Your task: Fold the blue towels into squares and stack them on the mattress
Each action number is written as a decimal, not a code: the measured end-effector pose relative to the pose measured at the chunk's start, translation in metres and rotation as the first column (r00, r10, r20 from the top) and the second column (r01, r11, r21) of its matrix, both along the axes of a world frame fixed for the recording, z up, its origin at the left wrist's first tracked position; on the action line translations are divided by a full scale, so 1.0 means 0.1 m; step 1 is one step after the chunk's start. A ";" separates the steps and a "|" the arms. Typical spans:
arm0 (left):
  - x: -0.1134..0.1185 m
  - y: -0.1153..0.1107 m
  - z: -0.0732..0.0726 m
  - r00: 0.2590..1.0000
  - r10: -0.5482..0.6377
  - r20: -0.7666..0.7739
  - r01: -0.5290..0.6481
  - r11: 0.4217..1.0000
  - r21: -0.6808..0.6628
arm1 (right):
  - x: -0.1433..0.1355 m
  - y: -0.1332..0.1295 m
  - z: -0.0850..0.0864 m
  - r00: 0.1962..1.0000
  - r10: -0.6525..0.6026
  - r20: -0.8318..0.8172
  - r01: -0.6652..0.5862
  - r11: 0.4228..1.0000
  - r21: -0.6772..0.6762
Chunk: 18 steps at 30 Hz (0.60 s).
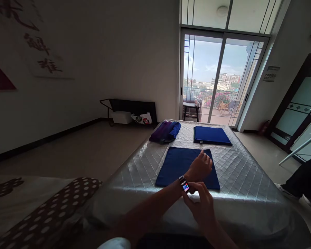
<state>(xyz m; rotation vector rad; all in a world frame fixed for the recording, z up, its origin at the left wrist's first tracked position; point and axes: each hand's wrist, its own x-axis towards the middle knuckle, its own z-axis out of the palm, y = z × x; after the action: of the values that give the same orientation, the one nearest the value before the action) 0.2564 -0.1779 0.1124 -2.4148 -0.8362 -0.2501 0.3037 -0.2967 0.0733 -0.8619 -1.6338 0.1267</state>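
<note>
A smartwatch [185, 185] with a lit screen is strapped on my left wrist. My left hand [200, 165] hovers over a flat dark-blue cloth [171, 166], its back turned up and its fingers curled in with nothing visible in them. My right hand [202, 204] is just below the wrist, thumb and index finger closed on the edge of the watch. Beyond, a neat stack of folded blue cloths [211, 135] lies at the far right of the bed. A loose heap of purple and blue cloths [166, 131] sits at the far left.
The cloths lie on a bed with a silvery quilted cover [137, 173]. A polka-dot blanket [59, 204] is at the lower left. A low black bench [134, 107] stands by the wall, sliding glass doors [223, 79] behind. A person's dark-clothed leg [304, 178] shows at right.
</note>
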 end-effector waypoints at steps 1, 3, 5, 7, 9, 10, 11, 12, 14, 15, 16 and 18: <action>0.02 -0.02 0.02 1.000 -0.014 -0.005 0.014 1.000 0.009 | 0.01 0.00 0.01 1.000 -0.005 -0.001 0.005 1.000 0.007; 0.04 -0.04 0.04 1.000 -0.023 -0.006 0.023 1.000 0.017 | 0.03 -0.01 0.01 1.000 -0.015 0.000 0.015 1.000 0.014; 0.07 -0.06 0.04 1.000 -0.022 0.002 0.022 1.000 0.002 | 0.05 -0.01 0.00 1.000 -0.018 0.001 0.018 1.000 0.002; 0.08 -0.06 0.03 1.000 -0.025 0.017 0.026 0.999 -0.029 | 0.06 0.00 -0.02 1.000 -0.017 0.003 0.017 1.000 -0.023; 0.08 -0.04 0.02 0.999 -0.033 0.035 0.035 0.998 -0.051 | 0.08 0.01 -0.05 1.000 -0.016 0.005 0.016 0.999 -0.047; 0.08 -0.04 0.01 0.998 -0.037 0.043 0.040 0.998 -0.056 | 0.09 0.02 -0.06 1.000 -0.016 0.005 0.017 0.998 -0.053; 0.08 -0.03 0.01 0.998 -0.041 0.051 0.044 0.997 -0.060 | 0.09 0.03 -0.08 1.000 -0.018 0.005 0.018 0.998 -0.055; 0.07 -0.02 0.00 0.997 -0.043 0.059 0.047 0.997 -0.066 | 0.09 0.04 -0.09 1.000 -0.019 0.007 0.020 0.998 -0.055; 0.07 -0.01 -0.02 0.996 -0.043 0.081 0.050 0.995 -0.090 | 0.07 0.06 -0.13 1.000 -0.021 0.017 0.022 0.998 -0.058; 0.06 0.00 -0.04 0.995 -0.041 0.096 0.051 0.993 -0.108 | 0.06 0.07 -0.14 0.999 -0.021 0.024 0.023 0.998 -0.062; 0.06 0.01 -0.06 0.993 -0.037 0.114 0.052 0.990 -0.131 | 0.05 0.08 -0.16 0.999 -0.020 0.036 0.022 0.997 -0.070; 0.01 0.03 -0.16 0.989 -0.023 0.149 0.052 0.981 -0.188 | 0.03 0.08 -0.19 0.998 -0.015 0.066 0.021 0.996 -0.092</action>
<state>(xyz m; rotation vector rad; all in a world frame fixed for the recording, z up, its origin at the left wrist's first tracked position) 0.2573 -0.1749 0.0969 -2.6192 -0.9173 -0.3813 0.3067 -0.2883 0.0546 -0.9597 -1.6916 0.1641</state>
